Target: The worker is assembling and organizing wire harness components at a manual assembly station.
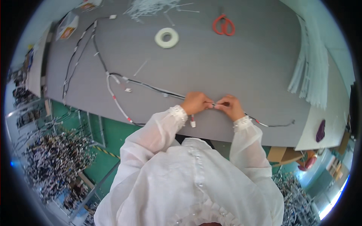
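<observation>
A long black-and-grey wire harness (pixel 151 87) lies across the grey table, with white connectors and red marks along its branches. My left hand (pixel 197 102) is closed, pinching the harness near the table's front edge. Close beside it, my right hand (pixel 230 107) pinches the same harness, fingertips almost meeting the left ones. Past the right hand, the harness end (pixel 269 125) runs on to the right. A small white connector (pixel 193 124) hangs just below my left hand. What lies between the fingertips is too small to make out.
A roll of white tape (pixel 166 38), red-handled scissors (pixel 224 25) and a pile of white cable ties (pixel 149 7) lie at the back. Clear plastic strips (pixel 311 64) hang over the right side, near a purple object (pixel 320 130). Bundled harnesses (pixel 56 162) stand at lower left.
</observation>
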Demonstrator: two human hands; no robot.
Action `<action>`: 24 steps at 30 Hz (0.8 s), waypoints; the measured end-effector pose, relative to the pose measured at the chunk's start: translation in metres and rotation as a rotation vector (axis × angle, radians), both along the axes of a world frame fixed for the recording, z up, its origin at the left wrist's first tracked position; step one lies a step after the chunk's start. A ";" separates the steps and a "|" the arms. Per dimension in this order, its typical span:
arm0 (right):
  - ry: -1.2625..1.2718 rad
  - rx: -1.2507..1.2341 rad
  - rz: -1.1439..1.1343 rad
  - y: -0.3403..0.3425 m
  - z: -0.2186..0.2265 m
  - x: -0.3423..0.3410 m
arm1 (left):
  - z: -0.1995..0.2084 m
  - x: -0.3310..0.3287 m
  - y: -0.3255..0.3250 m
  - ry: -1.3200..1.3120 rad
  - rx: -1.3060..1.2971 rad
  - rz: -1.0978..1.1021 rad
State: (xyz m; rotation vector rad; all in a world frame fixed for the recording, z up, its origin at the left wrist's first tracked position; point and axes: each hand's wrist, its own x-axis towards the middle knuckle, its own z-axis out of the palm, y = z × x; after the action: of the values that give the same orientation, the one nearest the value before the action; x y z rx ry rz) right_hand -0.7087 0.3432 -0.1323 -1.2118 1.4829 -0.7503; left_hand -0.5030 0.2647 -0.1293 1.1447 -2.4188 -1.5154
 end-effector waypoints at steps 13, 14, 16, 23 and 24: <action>0.870 -0.295 0.171 -0.024 0.057 0.069 | 0.024 0.034 -0.018 0.036 -0.346 -0.085; 0.710 -0.340 0.082 -0.031 0.063 0.092 | 0.027 0.051 -0.033 0.155 -0.364 0.052; 0.553 -0.418 0.117 -0.052 0.068 0.151 | 0.026 0.104 -0.065 0.198 -0.409 0.178; 0.479 -0.395 0.098 -0.082 -0.004 0.207 | 0.011 0.204 -0.121 0.035 -0.185 -0.172; 0.401 -0.418 0.040 -0.083 -0.002 0.209 | 0.018 0.200 -0.129 -0.087 0.014 -0.222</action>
State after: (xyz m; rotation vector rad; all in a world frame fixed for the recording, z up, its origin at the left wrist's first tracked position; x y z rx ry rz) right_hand -0.4994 0.2606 -0.1347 -1.7849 1.6653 -0.8512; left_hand -0.3034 0.1359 -0.1108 0.9918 -2.6750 -1.5730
